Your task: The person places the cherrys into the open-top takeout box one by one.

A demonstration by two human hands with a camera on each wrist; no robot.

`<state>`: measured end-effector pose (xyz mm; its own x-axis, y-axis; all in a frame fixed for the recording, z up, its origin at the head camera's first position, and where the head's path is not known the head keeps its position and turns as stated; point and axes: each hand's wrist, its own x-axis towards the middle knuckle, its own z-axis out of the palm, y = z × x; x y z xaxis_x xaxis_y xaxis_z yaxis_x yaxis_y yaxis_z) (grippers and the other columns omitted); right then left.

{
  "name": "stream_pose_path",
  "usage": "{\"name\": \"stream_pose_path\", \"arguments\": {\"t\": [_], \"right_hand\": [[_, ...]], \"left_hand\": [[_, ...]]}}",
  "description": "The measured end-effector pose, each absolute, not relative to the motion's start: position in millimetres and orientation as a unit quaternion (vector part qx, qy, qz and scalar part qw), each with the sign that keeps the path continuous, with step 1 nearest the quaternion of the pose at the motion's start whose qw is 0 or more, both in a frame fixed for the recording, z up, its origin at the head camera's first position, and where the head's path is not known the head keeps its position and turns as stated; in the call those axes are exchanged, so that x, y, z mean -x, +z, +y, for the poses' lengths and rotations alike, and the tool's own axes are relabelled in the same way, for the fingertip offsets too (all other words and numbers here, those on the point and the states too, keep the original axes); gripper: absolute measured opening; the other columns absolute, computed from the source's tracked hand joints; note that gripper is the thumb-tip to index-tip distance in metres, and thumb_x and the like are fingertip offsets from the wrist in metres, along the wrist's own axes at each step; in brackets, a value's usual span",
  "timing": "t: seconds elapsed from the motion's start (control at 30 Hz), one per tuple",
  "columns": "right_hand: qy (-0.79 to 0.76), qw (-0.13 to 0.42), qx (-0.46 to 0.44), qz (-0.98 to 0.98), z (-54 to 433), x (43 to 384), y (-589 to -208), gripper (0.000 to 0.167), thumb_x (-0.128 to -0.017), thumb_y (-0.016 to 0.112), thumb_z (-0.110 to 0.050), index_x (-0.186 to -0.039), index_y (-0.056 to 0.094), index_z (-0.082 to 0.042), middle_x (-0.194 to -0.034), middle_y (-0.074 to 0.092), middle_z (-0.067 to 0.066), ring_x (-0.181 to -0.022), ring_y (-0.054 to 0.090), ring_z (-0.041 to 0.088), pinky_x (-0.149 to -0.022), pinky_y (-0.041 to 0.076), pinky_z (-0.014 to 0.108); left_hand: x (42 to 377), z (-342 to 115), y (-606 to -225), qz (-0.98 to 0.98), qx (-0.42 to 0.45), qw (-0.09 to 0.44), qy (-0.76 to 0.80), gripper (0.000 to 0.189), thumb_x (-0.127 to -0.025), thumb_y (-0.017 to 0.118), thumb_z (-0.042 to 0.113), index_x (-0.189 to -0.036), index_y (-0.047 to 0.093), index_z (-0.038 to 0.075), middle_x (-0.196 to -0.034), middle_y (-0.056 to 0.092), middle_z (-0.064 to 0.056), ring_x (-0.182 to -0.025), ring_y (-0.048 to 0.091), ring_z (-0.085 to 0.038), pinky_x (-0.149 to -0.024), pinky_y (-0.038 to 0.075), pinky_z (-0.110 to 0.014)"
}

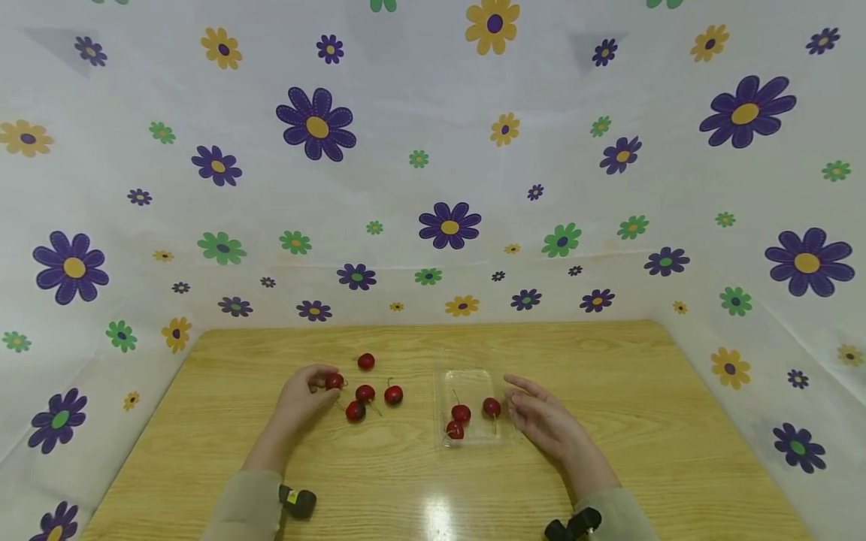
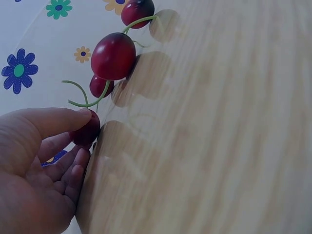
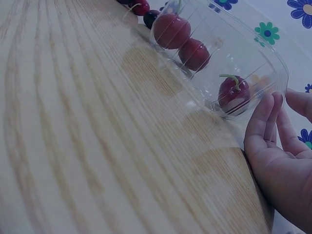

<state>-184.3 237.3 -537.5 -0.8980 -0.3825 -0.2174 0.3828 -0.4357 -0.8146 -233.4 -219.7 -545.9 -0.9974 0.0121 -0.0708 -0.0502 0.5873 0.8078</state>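
My left hand (image 1: 302, 400) pinches a red cherry (image 1: 334, 381) between thumb and fingers, low over the table; the left wrist view shows the thumb on top of this cherry (image 2: 87, 129). Just right of it lie several loose cherries with green stems, the closest a dark red cherry (image 1: 355, 411). A clear plastic box (image 1: 473, 443) stands right of the middle with three cherries in it, one of them a cherry (image 3: 234, 93) near the right wall. Beside that wall is my right hand (image 1: 549, 424), fingers loosely bent, fingertips right at the box's edge and holding nothing.
The wooden table (image 1: 379, 488) ends at a white cloth (image 1: 392, 98) with printed flowers, which rises behind it and along both sides. Farthest back among the loose fruit is a single cherry (image 1: 366, 361). Dark cameras are strapped to both wrists.
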Motion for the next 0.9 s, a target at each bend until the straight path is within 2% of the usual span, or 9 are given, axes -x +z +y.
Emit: {"name": "stream_pose_path", "arguments": {"t": [0.33,0.6,0.9], "right_hand": [[-0.847,0.222,-0.012,0.482,236.6,183.6,-537.7,0.034,-0.11,0.049,0.0,-0.129,0.065,-0.024,-0.11,0.066,-0.005,-0.095,0.064,0.004,-0.088,0.057,0.018],[-0.846,0.222,-0.018,0.485,235.4,184.3,-537.9,0.035,-0.11,0.048,0.001,-0.128,0.065,-0.024,-0.11,0.066,-0.005,-0.095,0.064,0.004,-0.089,0.056,0.018],[-0.842,0.221,-0.021,0.491,235.2,185.4,-539.6,0.036,-0.111,0.048,0.0,-0.128,0.066,-0.026,-0.11,0.066,-0.006,-0.095,0.064,0.004,-0.088,0.056,0.018]], "left_hand": [[231.5,-219.2,-544.3,0.892,0.012,0.033,0.45,0.038,-0.095,0.073,0.009,-0.133,0.069,0.004,-0.12,0.07,-0.017,-0.111,0.063,-0.03,-0.097,0.049,-0.043],[229.9,-218.7,-543.0,0.888,0.013,0.033,0.459,0.038,-0.096,0.073,0.009,-0.133,0.068,0.003,-0.118,0.07,-0.016,-0.109,0.063,-0.028,-0.091,0.049,-0.035],[229.0,-217.5,-542.8,0.881,0.014,0.027,0.471,0.038,-0.098,0.072,0.009,-0.135,0.068,0.003,-0.117,0.071,-0.016,-0.107,0.064,-0.027,-0.089,0.049,-0.031]]}}
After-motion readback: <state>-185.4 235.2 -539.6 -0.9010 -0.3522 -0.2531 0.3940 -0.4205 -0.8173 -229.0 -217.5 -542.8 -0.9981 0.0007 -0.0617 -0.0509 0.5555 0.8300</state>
